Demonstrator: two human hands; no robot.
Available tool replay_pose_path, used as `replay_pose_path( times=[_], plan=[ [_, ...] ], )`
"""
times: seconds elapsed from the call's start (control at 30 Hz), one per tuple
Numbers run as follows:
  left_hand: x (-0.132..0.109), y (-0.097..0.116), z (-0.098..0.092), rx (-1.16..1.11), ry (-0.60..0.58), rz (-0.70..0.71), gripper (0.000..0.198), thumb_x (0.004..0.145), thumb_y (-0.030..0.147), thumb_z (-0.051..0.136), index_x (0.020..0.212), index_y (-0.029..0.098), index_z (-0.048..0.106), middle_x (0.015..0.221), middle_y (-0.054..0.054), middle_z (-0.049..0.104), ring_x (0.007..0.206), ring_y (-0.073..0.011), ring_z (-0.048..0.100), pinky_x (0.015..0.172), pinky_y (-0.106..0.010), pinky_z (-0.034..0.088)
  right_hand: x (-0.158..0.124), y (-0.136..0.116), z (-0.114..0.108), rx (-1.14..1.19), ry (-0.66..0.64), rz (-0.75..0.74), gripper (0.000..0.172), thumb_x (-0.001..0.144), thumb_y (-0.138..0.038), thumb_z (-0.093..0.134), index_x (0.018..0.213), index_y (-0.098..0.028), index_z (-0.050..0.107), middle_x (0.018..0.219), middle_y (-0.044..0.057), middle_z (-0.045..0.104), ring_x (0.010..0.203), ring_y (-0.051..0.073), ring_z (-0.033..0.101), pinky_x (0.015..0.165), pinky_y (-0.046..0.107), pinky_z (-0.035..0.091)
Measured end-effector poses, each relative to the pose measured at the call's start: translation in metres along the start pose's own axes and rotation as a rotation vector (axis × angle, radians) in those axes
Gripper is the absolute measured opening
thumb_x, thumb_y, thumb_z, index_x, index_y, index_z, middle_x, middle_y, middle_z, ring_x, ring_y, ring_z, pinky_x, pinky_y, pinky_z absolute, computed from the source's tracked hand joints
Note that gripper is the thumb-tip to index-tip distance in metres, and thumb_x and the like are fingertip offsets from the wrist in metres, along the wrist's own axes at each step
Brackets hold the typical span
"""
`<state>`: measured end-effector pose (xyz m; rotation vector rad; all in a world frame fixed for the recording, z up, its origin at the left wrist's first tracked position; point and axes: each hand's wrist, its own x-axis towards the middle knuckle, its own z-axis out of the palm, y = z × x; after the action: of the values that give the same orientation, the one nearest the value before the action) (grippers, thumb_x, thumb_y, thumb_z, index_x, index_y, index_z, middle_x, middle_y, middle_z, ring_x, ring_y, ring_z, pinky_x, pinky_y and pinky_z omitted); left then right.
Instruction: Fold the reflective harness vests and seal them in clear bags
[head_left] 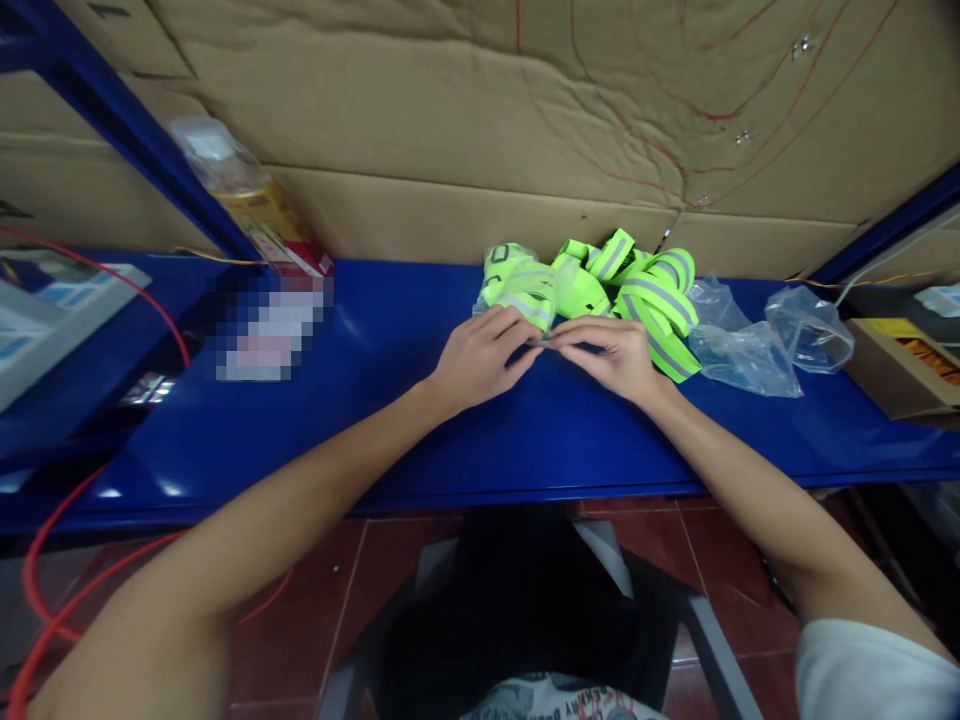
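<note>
A clear plastic bag [517, 285] with a folded neon-yellow reflective strap inside lies at the middle of the blue shelf. At its near right edge my left hand [484, 362] is closed, thumb and fingers pinching the plastic. Fingertips of my right hand [611, 355] press together on the same edge, almost touching the left ones. Just behind my right hand lies a loose heap of neon-yellow reflective straps [652, 290] with grey stripes. The exact bit of plastic between the fingers is partly hidden.
Crumpled clear bags [750, 345] lie to the right, beside an open cardboard box [892, 370]. A capped bottle [240, 190] stands at the back left near a blurred-out patch. Red hose [45, 560] loops at the left. Cardboard [420, 110] backs the blue shelf [360, 430].
</note>
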<state>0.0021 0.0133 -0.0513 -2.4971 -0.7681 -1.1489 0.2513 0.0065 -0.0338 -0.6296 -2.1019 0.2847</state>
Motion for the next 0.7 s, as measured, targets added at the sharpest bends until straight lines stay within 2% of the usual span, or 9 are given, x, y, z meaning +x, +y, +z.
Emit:
replay_pose_path(
  times=[0.17,0.3,0.57,0.7],
  plan=[
    [0.0002,-0.0007,0.0006,-0.019,0.035,0.064,0.01,0.108,0.02,0.062,0.107,0.019,0.071,0.1,-0.005,0.076,0.091,-0.0188,0.072,0.082,-0.032,0.059,0.0007,-0.0005,0.0016,-0.023,-0.037,-0.03,0.012,0.104,-0.026,0.073,0.107,-0.025,0.085,0.107,0.004,0.086,0.098,0.02,0.083,0.091,0.036,0.068],
    [-0.0005,-0.0025,0.0009,-0.102,0.059,0.019,0.01,0.107,0.021,0.066,0.104,0.021,0.075,0.099,-0.003,0.079,0.091,-0.0175,0.074,0.083,-0.031,0.06,0.0022,0.0008,0.0039,-0.049,-0.002,-0.044,0.011,0.103,-0.028,0.074,0.103,-0.025,0.085,0.103,0.003,0.086,0.096,0.021,0.083,0.09,0.036,0.068],
    [-0.0023,-0.0022,0.0022,-0.128,0.077,-0.024,0.012,0.104,0.02,0.068,0.098,0.023,0.079,0.092,-0.001,0.079,0.086,-0.0158,0.075,0.079,-0.029,0.059,0.0012,0.0034,0.0022,-0.015,-0.052,-0.083,0.013,0.104,-0.027,0.072,0.103,-0.026,0.085,0.106,0.005,0.086,0.095,0.02,0.081,0.088,0.037,0.066],
    [-0.0012,-0.0023,0.0013,-0.146,0.03,-0.013,0.01,0.103,0.022,0.067,0.102,0.023,0.077,0.095,-0.003,0.078,0.09,-0.0175,0.073,0.082,-0.032,0.06,0.0004,0.0057,0.0009,-0.032,-0.056,-0.06,0.013,0.104,-0.03,0.073,0.101,-0.027,0.086,0.103,0.004,0.085,0.093,0.019,0.08,0.086,0.037,0.065]
  ],
)
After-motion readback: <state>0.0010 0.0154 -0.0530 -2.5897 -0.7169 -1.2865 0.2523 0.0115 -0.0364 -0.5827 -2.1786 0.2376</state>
